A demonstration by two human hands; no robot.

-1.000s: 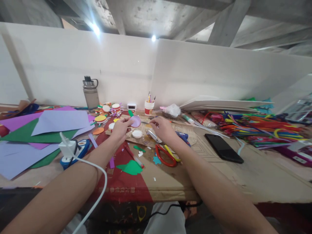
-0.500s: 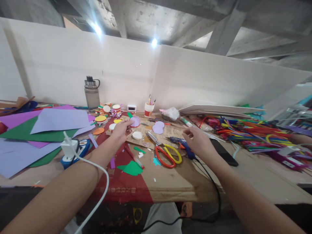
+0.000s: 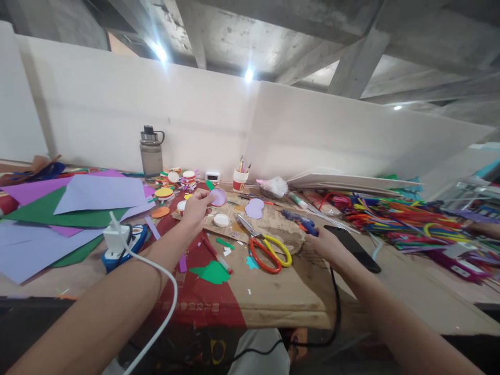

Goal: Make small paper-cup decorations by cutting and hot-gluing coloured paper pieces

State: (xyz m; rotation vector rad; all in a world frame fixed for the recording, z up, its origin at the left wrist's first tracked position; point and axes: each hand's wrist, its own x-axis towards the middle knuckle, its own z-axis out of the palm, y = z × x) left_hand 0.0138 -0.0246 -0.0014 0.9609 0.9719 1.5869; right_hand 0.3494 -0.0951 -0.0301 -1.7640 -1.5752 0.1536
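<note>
My left hand (image 3: 196, 209) is closed on a round lilac disc (image 3: 218, 197) with a dark reddish rim, held above the cardboard. My right hand (image 3: 326, 244) grips the handle of a blue hot glue gun (image 3: 302, 222), its nozzle pointing left and a black cord hanging from it. Between the hands lie scissors (image 3: 265, 247) with one red and one yellow handle. A white round lid (image 3: 221, 220) lies just right of my left hand. Farther back rests a lilac paper cutout (image 3: 255, 208) of joined rounded shapes. Green paper scrap (image 3: 211, 272) and a red pen (image 3: 219, 257) lie nearer me.
Coloured paper sheets (image 3: 97, 195) and a blue power strip (image 3: 135, 239) with a white cable are on the left. A bottle (image 3: 151, 156) and a paper cup of pens (image 3: 240, 179) stand at the back. A phone (image 3: 351, 247) and pipe cleaners (image 3: 406, 216) lie right.
My right hand has closed around the glue gun's handle and lifted it slightly, shifting right. My left hand still holds the lilac disc. The view has shifted slightly.
</note>
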